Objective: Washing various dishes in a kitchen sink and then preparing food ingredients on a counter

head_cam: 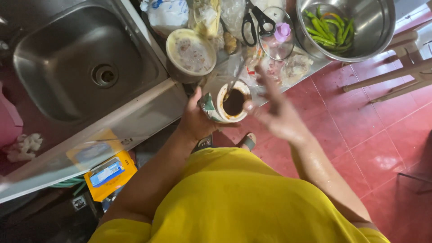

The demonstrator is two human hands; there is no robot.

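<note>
Over the red tiled floor (360, 130), just off the front edge of the steel bench (148, 112), held up in front of a yellow shirt (234, 198): a small round jar (227, 105) with a pale rim and a dark brown paste inside, tipped slightly toward the camera. Left hand (195, 119) wrapped round the jar's side, fingers (204, 104) curled close against the patterned wall, thumb up by the rim, grasping it firmly. Thin metal utensil handle (235, 81) sticking up out of the paste, blurred. Right hand (276, 110) just beside the jar, motion-blurred, fingers (267, 81) spread wide and loose, gripping nothing; thumb tip close to the jar's rim, contact impossible to tell. Behind the hands on the bench: a round tub (191, 55) with pale speckled contents, black-handled scissors (256, 22) lying on a glass lid (275, 38) with a purple knob, crumpled clear plastic bags (288, 67), and a large steel bowl (373, 31) holding green chillies (328, 29). Off to the left, a steel sink (67, 49) set into the bench, drain in the middle. Below the bench edge, a yellow and blue packet (110, 173). Sandalled foot (247, 140) showing on the floor beneath the jar.
</note>
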